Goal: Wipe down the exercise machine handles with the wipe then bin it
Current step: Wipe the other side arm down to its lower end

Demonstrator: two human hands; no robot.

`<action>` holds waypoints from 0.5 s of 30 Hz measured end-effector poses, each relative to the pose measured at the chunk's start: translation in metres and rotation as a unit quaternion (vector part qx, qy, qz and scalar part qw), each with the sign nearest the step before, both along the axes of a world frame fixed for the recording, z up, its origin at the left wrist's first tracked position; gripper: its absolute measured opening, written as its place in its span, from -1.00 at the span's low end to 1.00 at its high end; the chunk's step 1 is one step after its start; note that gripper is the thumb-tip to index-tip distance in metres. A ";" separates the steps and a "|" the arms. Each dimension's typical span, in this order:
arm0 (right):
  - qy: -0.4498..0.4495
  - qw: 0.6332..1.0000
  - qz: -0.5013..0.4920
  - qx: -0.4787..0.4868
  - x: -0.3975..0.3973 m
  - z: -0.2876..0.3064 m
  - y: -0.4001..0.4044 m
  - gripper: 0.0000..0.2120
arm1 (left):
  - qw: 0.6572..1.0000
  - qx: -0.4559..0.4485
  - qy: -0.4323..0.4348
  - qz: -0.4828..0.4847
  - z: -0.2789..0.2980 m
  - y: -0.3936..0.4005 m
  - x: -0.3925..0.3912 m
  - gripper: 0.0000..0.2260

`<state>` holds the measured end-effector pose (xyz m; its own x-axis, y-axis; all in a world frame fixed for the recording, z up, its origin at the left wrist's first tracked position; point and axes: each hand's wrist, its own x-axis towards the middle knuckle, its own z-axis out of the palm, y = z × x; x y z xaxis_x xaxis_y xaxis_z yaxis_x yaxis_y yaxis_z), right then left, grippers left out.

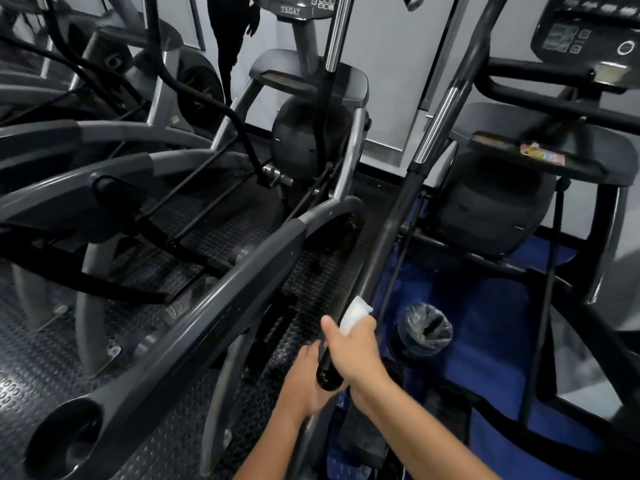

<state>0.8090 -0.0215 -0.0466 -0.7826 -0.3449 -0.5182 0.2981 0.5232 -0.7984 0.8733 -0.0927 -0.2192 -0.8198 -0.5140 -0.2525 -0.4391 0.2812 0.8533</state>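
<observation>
A long black handle bar [388, 233] of the exercise machine runs from the upper right down to its rounded end [327, 377] near the bottom centre. My right hand [353, 351] grips the bar just above that end, with a white wipe [356, 311] wrapped round the bar under its fingers. My left hand [304, 379] holds the bar's lower end from the left side. A small bin [424, 329] lined with a clear plastic bag stands on the floor to the right of the bar.
A grey machine arm [214, 299] with a cup holder [65, 441] slants across the left. Another machine's frame [540, 161] and console [588, 36] fill the right. Studded black matting [34, 358] covers the floor, with blue mat [498, 317] round the bin.
</observation>
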 end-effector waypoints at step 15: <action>-0.203 0.935 -0.151 -0.247 -0.045 0.002 -0.017 -0.56 | 0.998 0.017 -0.052 0.012 0.019 0.006 0.001 -0.25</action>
